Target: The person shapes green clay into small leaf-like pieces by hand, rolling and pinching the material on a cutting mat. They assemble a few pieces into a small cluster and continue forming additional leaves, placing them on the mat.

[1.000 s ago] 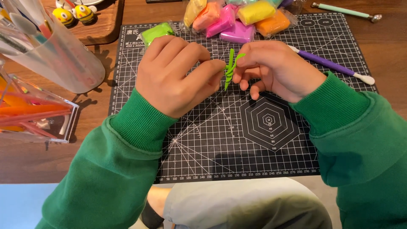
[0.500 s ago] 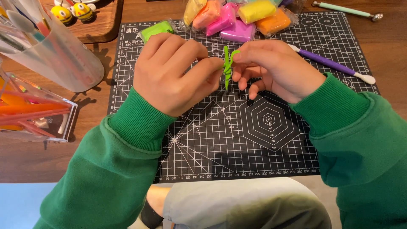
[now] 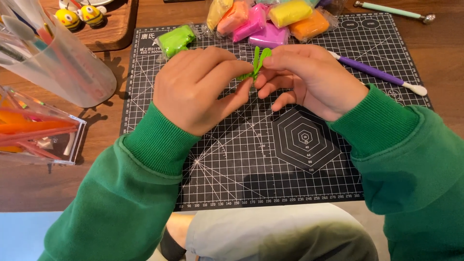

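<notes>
The fingers of both hands meet on a small green clay piece (image 3: 256,65), a thin stem that splits into two slim leaf-like blades pointing to twelve o'clock. The left hand (image 3: 200,89) pinches the lower stem, thumb and forefinger closed on it, the other fingers curled in. The right hand (image 3: 309,79) closes thumb and forefinger on the right blade near its tip, with the remaining fingers loosely bent below. Neither grip looks hard; the clay keeps its shape.

The step in hand appears to be fine shaping of the blades, held in the air above the black cutting mat (image 3: 232,164). Going on with it would call for a light, steady pinch, since pieces this thin could bend or tear.

Outward from the hands, at twelve o'clock, wrapped clay blocks (image 3: 270,21) in yellow, orange, pink and purple lie along the far edge of the mat, with a green clay packet (image 3: 175,39) at eleven o'clock. A purple modelling tool (image 3: 382,75) rests at two o'clock, partly on the mat, and a pale green tool (image 3: 391,10) lies beyond it on the wooden table (image 3: 444,53). At nine o'clock stands a clear cup of tools (image 3: 58,63), tilted in view, and below it a clear box (image 3: 36,133) holding orange sticks. Two small yellow bee figures (image 3: 79,15) sit on a wooden tray at ten o'clock.
</notes>
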